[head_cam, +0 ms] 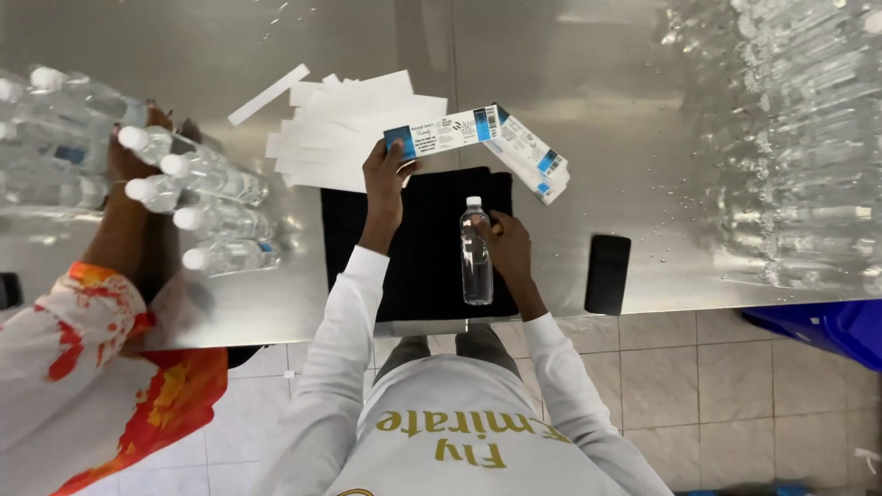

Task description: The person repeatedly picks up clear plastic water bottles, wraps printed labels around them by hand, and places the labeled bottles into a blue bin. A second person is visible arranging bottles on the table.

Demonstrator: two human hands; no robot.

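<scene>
My left hand [384, 179] pinches the left end of a white and blue paper label [443, 131] and holds it over the steel table [570, 83]. My right hand [506, 243] rests against a small clear water bottle [475, 251] with a white cap. The bottle lies on a black cloth [418, 266] at the table's near edge. Behind my left hand is a heap of blank white paper strips [344, 124]. A short stack of more printed labels [533, 156] lies to the right of the held one.
A black phone [607, 274] lies right of the cloth. Several clear bottles [207, 207] lie at the left, where another person's hand [129, 161] in an orange and white sleeve reaches. Many more bottles [790, 138] fill the right side. Tiled floor below.
</scene>
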